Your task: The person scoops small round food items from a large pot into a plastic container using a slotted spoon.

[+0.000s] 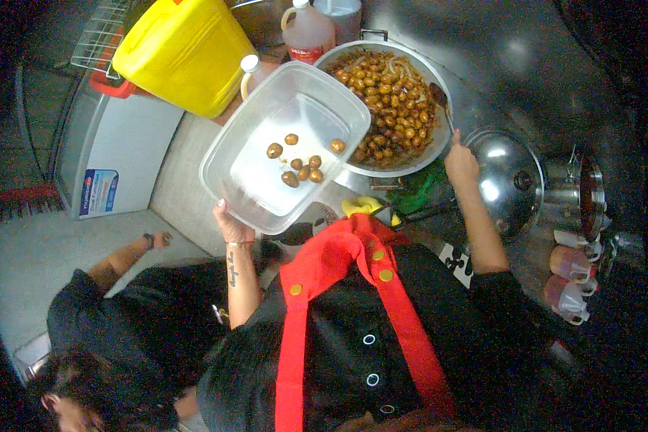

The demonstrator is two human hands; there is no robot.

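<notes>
My left hand [233,224] grips the lower left corner of a clear plastic container [251,186], which is tilted and overlaps the left rim of a wide metal pan. Several small round brown food pieces [303,173] lie inside it. The pan [437,151] holds many glossy brown round pieces [391,102] with sliced onions and dark sauce. My right hand [460,162] is closed around the handle of a spoon [439,96], its index finger stretched along it. The bowl of the spoon rests at the right side of the food.
A domed metal lid [502,178] and a steel pot [567,186] stand right of the pan. Behind are plastic jugs [309,32] and a yellow container [183,54]. Plastic jugs [569,262] stand at far right. At lower left, another person [140,318] in black is close by, beside a white appliance [135,146].
</notes>
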